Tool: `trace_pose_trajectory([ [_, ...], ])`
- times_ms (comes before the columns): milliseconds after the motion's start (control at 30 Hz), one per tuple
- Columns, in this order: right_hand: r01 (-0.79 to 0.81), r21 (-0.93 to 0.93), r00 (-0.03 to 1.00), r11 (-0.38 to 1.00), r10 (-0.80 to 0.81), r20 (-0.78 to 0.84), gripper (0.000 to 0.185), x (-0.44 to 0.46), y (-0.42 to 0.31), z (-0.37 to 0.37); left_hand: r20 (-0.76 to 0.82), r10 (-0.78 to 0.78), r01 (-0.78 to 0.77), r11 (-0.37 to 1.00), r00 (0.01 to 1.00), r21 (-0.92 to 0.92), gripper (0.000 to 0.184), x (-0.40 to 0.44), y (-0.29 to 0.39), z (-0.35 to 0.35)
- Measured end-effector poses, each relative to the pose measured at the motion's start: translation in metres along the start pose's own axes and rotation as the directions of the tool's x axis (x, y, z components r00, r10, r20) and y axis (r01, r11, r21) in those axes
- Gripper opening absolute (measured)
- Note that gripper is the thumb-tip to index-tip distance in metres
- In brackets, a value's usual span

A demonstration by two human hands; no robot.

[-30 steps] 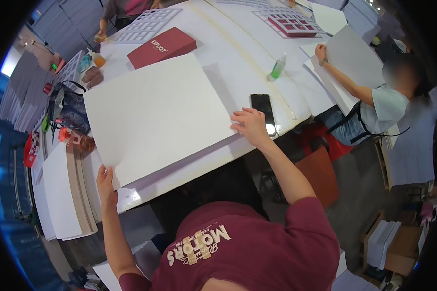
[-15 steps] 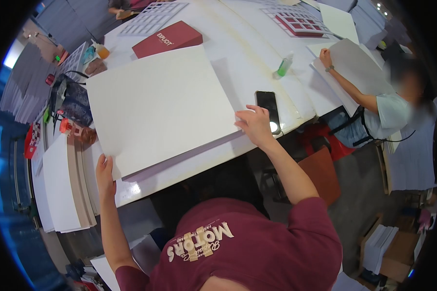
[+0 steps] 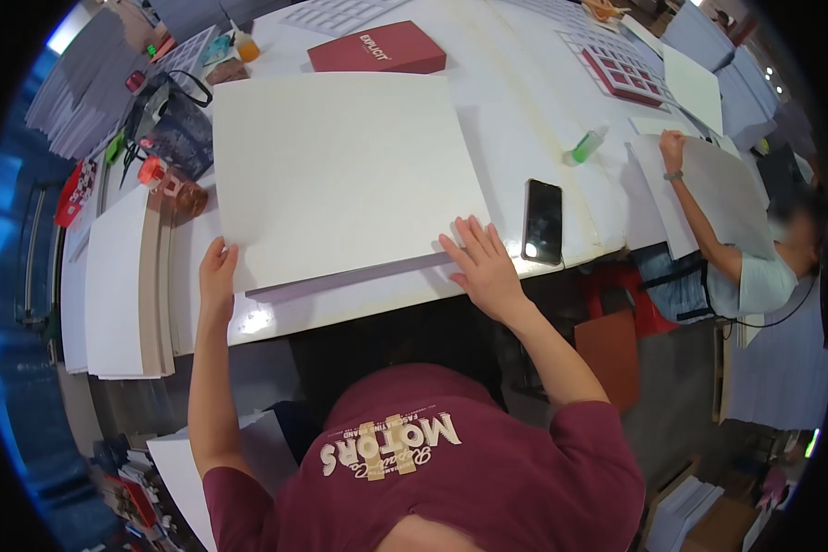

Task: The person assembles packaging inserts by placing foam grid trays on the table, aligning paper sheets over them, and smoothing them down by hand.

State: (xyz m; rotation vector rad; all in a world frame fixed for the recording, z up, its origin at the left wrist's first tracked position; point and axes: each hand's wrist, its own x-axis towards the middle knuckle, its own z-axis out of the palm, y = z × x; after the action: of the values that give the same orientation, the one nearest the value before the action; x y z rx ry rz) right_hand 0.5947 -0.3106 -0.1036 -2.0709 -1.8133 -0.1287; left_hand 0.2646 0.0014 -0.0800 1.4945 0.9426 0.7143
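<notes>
A large white board lies on the white table in front of me. My left hand pinches the board's near left corner, thumb and fingers together at its edge. At the near right corner, my right hand rests with its fingers spread, the fingertips on or beside the edge. A black phone lies to the right of that hand. Behind the board's far edge is a dark red box marked EXPLICIT.
Stacked boards, a bottle with a red cap and a dark bag are on the left. A green bottle lies right of centre. A person handles boards at the right. White grid trays lie at the back.
The view has turned, shifting the scene. My right hand's fingers have spread out flatter at the board's corner. My left hand keeps its place at the near left corner.
</notes>
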Motion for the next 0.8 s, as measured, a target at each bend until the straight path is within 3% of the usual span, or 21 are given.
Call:
trace_pose_trajectory([
  [367, 0.007, -0.061, 0.999, 0.998, -0.004, 0.039, 0.077, 0.004, -0.014, 0.005, -0.072, 0.01, -0.007, 0.999, 0.997, 0.04, 0.028, -0.001, -0.009, 0.005],
  [667, 0.189, 0.101, 0.982, 0.977, -0.191, 0.01, 0.076, 0.038, -0.071, 0.034, -0.086, -0.002, 0.004, 1.0, 0.996, 0.025, 0.028, 0.0, -0.013, 0.005],
  [767, 0.162, 0.096, 0.986, 0.982, -0.165, 0.024, 0.074, 0.039, -0.076, 0.038, -0.11, -0.002, 0.004, 1.0, 0.994, 0.02, 0.028, -0.002, -0.014, 0.006],
  [800, 0.167, 0.09, 0.985, 0.982, -0.17, 0.032, 0.073, 0.04, -0.077, 0.039, -0.124, 0.032, -0.019, 0.994, 0.992, 0.106, 0.028, -0.001, -0.018, 0.003],
])
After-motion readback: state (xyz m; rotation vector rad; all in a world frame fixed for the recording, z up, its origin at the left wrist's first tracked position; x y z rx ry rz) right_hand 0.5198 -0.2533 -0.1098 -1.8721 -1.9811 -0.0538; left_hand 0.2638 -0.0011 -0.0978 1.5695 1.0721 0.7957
